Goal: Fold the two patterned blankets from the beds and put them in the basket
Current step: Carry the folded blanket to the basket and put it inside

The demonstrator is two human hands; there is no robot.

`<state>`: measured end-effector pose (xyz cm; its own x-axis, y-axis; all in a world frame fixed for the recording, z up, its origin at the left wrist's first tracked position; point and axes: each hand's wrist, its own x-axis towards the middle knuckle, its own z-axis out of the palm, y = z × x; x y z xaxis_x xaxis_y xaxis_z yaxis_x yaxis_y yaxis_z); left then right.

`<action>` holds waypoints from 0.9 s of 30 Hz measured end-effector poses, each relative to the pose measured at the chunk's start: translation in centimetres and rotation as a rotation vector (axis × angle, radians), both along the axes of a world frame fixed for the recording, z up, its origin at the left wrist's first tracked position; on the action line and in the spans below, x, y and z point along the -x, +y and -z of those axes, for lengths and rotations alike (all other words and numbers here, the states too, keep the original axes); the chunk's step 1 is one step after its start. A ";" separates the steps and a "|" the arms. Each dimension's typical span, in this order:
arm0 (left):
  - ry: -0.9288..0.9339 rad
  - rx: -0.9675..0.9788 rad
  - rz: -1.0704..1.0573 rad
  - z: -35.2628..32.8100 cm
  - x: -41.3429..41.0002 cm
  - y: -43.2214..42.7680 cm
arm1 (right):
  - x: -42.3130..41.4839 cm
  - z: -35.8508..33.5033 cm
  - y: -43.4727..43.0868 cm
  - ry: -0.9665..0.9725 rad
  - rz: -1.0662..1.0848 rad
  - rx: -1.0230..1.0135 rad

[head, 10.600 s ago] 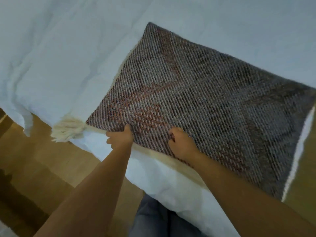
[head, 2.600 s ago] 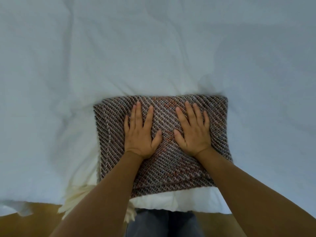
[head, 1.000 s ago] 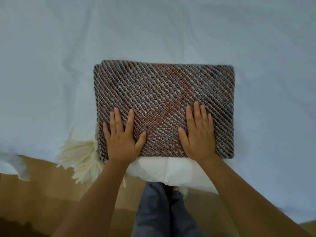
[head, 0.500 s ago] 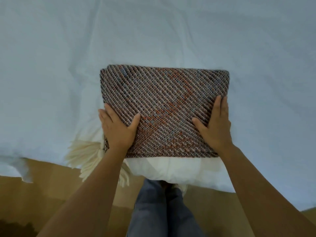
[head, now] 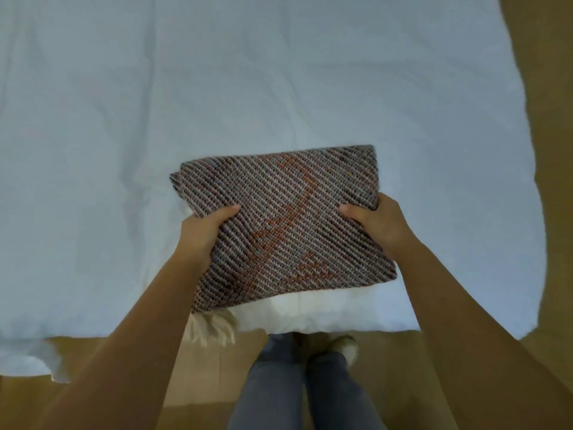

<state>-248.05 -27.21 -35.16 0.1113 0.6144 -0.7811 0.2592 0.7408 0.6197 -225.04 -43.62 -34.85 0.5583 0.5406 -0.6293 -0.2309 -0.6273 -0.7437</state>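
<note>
Both hands hold the folded blanket (head: 285, 225) over the white bed (head: 155, 119): left hand (head: 204, 231) and right hand (head: 376, 226) grip its sides.

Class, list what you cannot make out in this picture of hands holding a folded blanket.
Head view:
Fingers of the left hand and right hand: hidden under the folded blanket; only thumbs show.
Blanket's underside and layer count: covered by its top face.
Basket, second blanket: not in frame.
Fringe: partly behind the left forearm.
</note>
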 end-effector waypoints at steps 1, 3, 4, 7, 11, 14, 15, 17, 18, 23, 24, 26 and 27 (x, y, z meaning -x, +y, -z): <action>-0.020 -0.010 0.015 -0.9 -0.4 -0.4 | 0.3 -0.7 -0.6 -0.021 0.022 -0.015; -0.044 -0.047 0.052 -2.9 -1.6 -1.6 | 0.5 -2.2 -2.5 -0.061 0.073 -0.034; -0.053 -0.069 0.077 -4.0 -2.4 -2.5 | 0.4 -3.1 -3.8 -0.094 0.094 -0.033; -0.080 -0.120 0.193 -7.1 -5.6 -6.6 | -1.0 -6.2 -8.8 -0.234 0.156 0.016; -0.126 -0.163 0.369 -10.5 -11.1 -14.4 | -3.9 -10.6 -18.0 -0.363 0.278 0.053; -0.181 -0.187 0.520 -13.2 -16.0 -21.8 | -5.6 -13.7 -26.4 -0.442 0.410 0.070; -0.192 -0.189 0.581 -14.1 -17.5 -24.5 | -5.9 -14.6 -29.4 -0.464 0.452 0.088; -0.210 -0.186 0.700 -15.7 -20.4 -29.9 | -6.2 -16.2 -35.5 -0.493 0.519 0.115; -0.220 -0.182 0.753 -16.5 -21.9 -32.5 | -6.5 -16.9 -38.5 -0.499 0.558 0.128; -0.297 -0.187 1.043 -19.9 -29.5 -45.4 | -7.5 -20.4 -53.2 -0.534 0.835 0.213; -0.316 -0.178 1.099 -20.4 -30.9 -48.0 | -7.5 -20.9 -55.8 -0.539 0.891 0.225; -0.350 -0.141 1.224 -21.1 -33.8 -53.3 | -7.2 -21.6 -61.1 -0.543 1.012 0.247; -0.360 -0.113 1.290 -21.4 -35.0 -55.8 | -7.0 -21.9 -63.6 -0.539 1.068 0.258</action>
